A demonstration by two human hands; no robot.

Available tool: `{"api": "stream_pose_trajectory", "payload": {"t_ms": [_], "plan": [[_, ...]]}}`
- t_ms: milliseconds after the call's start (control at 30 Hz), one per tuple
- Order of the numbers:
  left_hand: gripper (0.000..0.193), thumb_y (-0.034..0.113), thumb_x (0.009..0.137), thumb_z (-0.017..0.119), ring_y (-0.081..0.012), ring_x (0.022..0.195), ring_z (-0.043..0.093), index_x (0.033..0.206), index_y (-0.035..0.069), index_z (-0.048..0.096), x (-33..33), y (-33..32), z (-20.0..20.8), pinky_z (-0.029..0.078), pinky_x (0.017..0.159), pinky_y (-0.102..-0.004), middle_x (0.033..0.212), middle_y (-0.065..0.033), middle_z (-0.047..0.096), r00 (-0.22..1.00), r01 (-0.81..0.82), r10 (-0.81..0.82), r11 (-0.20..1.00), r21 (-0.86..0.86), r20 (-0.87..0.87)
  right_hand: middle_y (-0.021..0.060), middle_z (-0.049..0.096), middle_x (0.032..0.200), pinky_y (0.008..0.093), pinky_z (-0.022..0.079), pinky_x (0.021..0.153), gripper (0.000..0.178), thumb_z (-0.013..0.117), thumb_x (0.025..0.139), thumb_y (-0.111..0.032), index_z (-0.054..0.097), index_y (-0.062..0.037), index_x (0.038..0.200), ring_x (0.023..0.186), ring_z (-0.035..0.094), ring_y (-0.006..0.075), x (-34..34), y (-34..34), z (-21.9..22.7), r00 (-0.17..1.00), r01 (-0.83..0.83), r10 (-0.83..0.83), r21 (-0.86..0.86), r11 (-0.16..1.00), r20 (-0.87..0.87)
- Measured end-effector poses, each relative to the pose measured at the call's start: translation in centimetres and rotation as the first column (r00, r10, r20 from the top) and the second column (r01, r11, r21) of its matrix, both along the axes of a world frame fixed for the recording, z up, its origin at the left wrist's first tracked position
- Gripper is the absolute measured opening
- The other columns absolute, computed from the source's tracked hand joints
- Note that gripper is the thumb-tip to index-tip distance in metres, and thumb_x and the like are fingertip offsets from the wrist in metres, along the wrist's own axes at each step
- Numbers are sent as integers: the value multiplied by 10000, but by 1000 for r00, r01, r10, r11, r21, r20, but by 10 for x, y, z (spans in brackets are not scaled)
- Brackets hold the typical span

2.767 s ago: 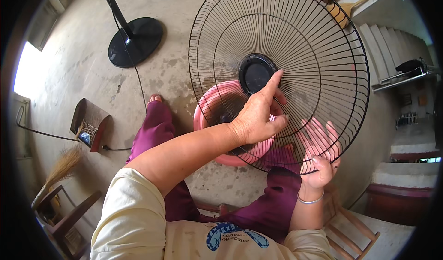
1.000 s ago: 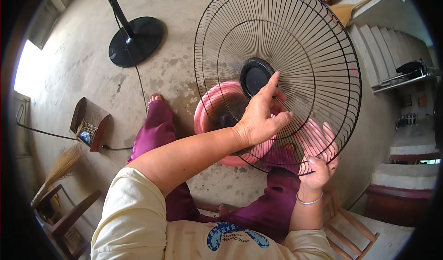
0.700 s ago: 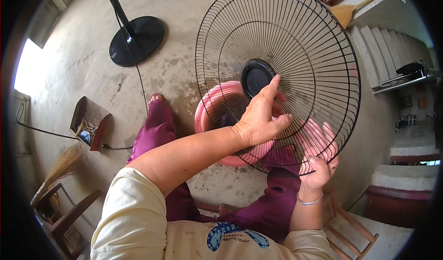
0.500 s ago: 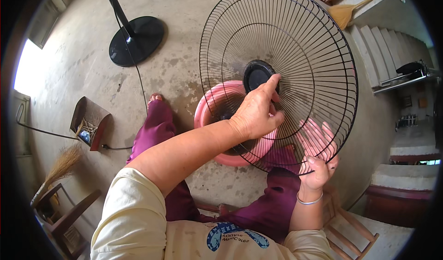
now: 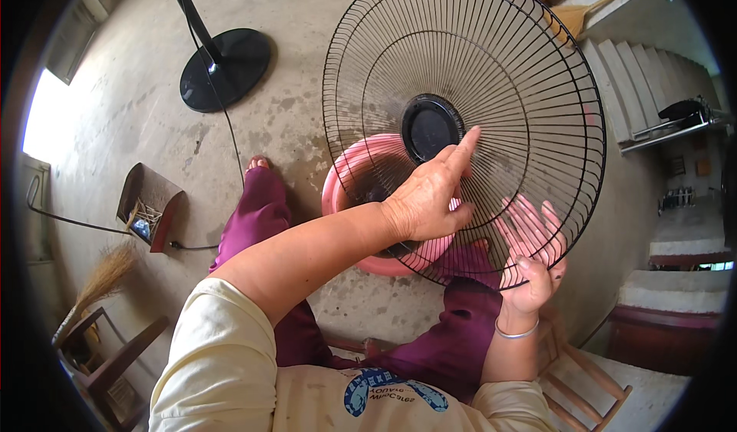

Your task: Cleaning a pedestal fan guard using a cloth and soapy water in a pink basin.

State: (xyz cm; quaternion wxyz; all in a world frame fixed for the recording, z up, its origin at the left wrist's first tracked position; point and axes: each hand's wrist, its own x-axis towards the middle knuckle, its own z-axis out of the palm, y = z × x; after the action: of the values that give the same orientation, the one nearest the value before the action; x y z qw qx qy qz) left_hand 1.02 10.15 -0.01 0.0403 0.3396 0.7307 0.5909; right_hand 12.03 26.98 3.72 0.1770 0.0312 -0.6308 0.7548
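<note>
A round black fan grille (image 5: 527, 136) with a dark centre disc (image 5: 432, 129) stands tilted in front of me, above a pink basin (image 5: 332, 194). My left hand (image 5: 434, 194) lies against the front wires just below the disc. Its index finger and thumb are stretched out and apart; the other fingers are partly hidden. At the lower right rim my right hand (image 5: 533, 267) grips the grille, thumb in front and spread fingers behind, showing through the wires. A silver bangle circles that wrist. Inside the basin it looks dark, partly covered by the grille and my arm.
The black fan stand base (image 5: 228, 70) rests on the floor at far left, with a cord trailing from it. Left lie a dustpan (image 5: 157, 202) with litter, a straw broom (image 5: 100, 278) and a wooden chair (image 5: 115, 355). Stairs (image 5: 641, 87) rise at right; a wooden stool (image 5: 587, 374) stands near right.
The grille has tipped slightly, its face turning more toward me and its rim reaching wider. My left hand has slid a little to the right over the wires; my right hand keeps its hold.
</note>
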Motion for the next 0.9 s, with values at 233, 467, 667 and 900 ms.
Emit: {"api": "stream_pose_trajectory", "payload": {"t_ms": [233,467,667,900], "plan": [[889,37,722,651,-199,741,614,1433,-20,120,1,2,-4,509,709,-311,1020,-146,534,990,-51,39,995,87,135,369,414,1286,535,388,1013,727,448,649,-19,269,136,1336,1206,447,466,-1,-1,1,1000,0,-1,-39,999,-10],[869,44,726,656,-186,725,617,1425,-31,146,2,1,0,513,694,-306,1004,-136,546,988,-88,86,996,6,126,373,407,1285,550,384,1010,741,444,649,-38,256,134,1344,1212,437,472,-2,-2,-1,1000,15,-15,1,1000,22],[865,45,730,650,-194,721,612,1426,-36,142,1,2,2,512,702,-310,1012,-141,546,979,-81,76,996,20,189,372,404,1289,553,375,1015,740,441,649,-37,256,128,1347,1218,429,472,-2,-4,1,999,20,-21,9,1000,33],[869,54,725,656,-210,765,621,1416,-59,141,3,1,3,501,759,-325,1049,-153,534,991,-67,65,998,12,118,372,402,1292,552,373,1015,739,441,651,-35,257,126,1348,1219,424,479,-1,-2,0,1000,15,-15,24,1000,19]]}}
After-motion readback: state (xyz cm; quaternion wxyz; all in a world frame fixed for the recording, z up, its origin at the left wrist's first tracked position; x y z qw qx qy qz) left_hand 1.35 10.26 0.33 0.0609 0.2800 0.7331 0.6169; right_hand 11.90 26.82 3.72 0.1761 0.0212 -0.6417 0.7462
